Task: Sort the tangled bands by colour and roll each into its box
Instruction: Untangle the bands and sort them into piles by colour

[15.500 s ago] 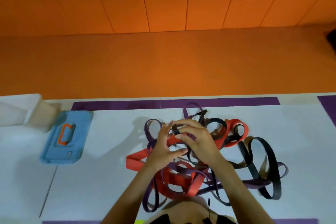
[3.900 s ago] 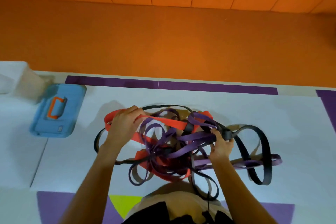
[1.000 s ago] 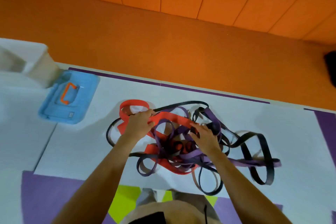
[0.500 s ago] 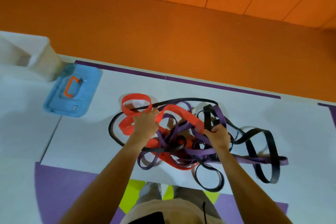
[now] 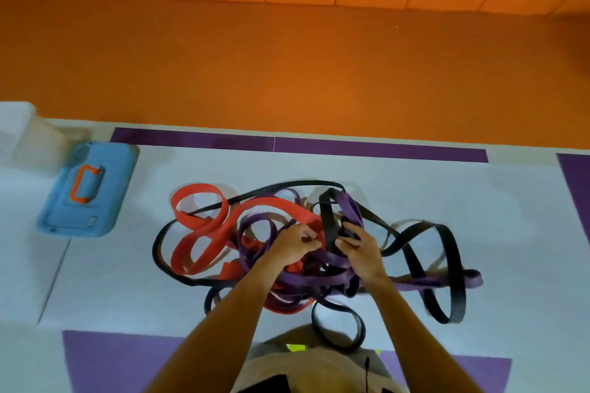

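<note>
— Where is the tangle of flat rubbery bands (image 5: 306, 279)?
— In the middle of the white tabletop (image 5: 415, 188), toward the near edge. Nothing is sorted yet.
— What changed?
— The left hand (image 5: 292, 247) has let go of the wide red band (image 5: 204, 233), now slack in loops on the left. It has moved in beside the right hand (image 5: 362, 254). Both work the central knot.
— Grips?
— The right hand's fingers curl round the black band (image 5: 329, 226) where the purple band (image 5: 351, 210) crosses it. The left hand pinches into the tangle; which strand, cannot tell.
— Meaning?
— Likely freeing one colour at that crossing. Rolling looks far off.
— Materials?
— Matte, limp, ribbon-flat closed loops, red the widest. Probably grabby, so strands will drag their neighbours.
— Around it?
— A blue moulded plastic case with an orange handle (image 5: 92, 201) by the left edge. A pale, blurred box (image 5: 22, 137) sits at the far-left corner.
</note>
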### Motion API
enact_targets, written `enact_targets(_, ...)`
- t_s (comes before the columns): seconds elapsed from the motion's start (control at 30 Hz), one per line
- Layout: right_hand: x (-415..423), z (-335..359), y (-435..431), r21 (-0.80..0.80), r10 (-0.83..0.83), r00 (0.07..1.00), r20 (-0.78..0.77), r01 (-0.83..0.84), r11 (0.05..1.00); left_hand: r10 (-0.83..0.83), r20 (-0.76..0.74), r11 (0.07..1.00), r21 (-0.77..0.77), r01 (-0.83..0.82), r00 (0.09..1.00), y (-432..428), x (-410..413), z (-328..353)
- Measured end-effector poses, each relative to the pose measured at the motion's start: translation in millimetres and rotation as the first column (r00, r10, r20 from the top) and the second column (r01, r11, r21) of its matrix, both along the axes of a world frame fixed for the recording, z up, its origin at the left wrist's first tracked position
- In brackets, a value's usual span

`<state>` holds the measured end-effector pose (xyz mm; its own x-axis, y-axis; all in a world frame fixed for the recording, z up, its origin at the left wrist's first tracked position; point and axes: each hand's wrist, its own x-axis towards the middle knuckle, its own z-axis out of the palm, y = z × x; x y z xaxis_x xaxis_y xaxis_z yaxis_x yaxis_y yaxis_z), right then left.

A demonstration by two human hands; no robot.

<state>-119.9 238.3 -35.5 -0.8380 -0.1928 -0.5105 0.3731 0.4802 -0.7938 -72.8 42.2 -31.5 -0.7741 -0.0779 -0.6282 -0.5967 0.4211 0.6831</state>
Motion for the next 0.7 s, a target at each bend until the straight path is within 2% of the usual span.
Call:
enact_targets(0.13,-9,-4,6,-0.01,0.017,1.0,0.0,-0.017,1.0,-0.034,0.064,0.991,0.13,0.026,0.997,-7,-3,1)
enact_targets(0.27,-21,4,4,-0.098,0.119,0.993,0.012,-0.118,0.988,-0.063,0.13,0.992,0.121,0.048,0.99,-10,-3,12)
enact_targets(0.37,-25,10,5,-0.114,0.235,0.972,-0.004,-0.234,0.966,-0.038,0.1,0.991,0.134,0.025,0.994,-6,0,15)
enact_targets(0.47,-26,13,8,-0.189,0.131,0.99,0.05,-0.12,0.975,0.015,-0.016,0.999,0.029,-0.015,1.0,-8,2,15)
enact_targets(0.53,-27,13,11,-0.209,-0.044,0.995,0.088,0.061,0.976,0.132,-0.104,0.986,-0.088,-0.141,0.986,-10,5,17)
enact_targets(0.6,-31,13,15,-0.2,-0.167,0.98,0.105,0.185,0.962,0.34,-0.133,0.93,-0.101,-0.354,0.931,-10,10,19)
enact_targets(0.7,-32,13,18,-0.072,-0.144,0.988,0.053,0.147,0.986,0.583,-0.126,0.802,-0.068,-0.593,0.803,-11,20,20)
